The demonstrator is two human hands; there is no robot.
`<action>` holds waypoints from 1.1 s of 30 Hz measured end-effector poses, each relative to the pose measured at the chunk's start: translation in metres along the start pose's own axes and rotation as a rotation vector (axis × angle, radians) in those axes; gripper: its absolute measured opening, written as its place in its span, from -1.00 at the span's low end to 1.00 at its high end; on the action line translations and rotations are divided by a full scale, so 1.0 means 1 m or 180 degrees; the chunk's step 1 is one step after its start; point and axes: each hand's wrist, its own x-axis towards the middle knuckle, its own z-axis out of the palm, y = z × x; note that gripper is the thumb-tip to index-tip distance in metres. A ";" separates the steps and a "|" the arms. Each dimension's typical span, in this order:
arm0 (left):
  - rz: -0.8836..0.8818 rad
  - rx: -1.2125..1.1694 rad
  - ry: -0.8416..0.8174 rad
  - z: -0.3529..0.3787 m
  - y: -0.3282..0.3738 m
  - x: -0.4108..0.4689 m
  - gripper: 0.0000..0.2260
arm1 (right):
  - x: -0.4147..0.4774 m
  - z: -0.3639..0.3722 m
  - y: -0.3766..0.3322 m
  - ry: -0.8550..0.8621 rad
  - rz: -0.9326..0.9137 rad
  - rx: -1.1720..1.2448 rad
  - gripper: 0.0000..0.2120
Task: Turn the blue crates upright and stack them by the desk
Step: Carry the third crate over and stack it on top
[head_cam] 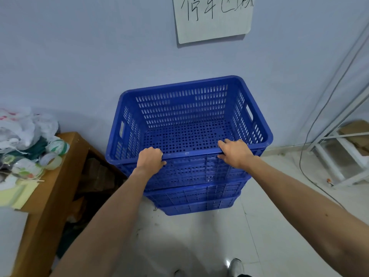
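A blue perforated plastic crate stands upright, open side up, on top of two more blue crates nested beneath it. The stack sits on the white tiled floor against the pale wall, just beside the brown wooden desk. The left hand and the right hand both grip the top crate's near rim, fingers curled over the edge and thumbs on the outer face. Crumpled plastic bags and rolls of tape clutter the desk. A handwritten paper sign hangs on the wall above.
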 end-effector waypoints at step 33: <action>0.0075 -0.0256 0.0063 0.017 0.000 -0.002 -0.72 | -0.002 0.006 -0.012 0.0101 0.0283 -0.0137 -0.67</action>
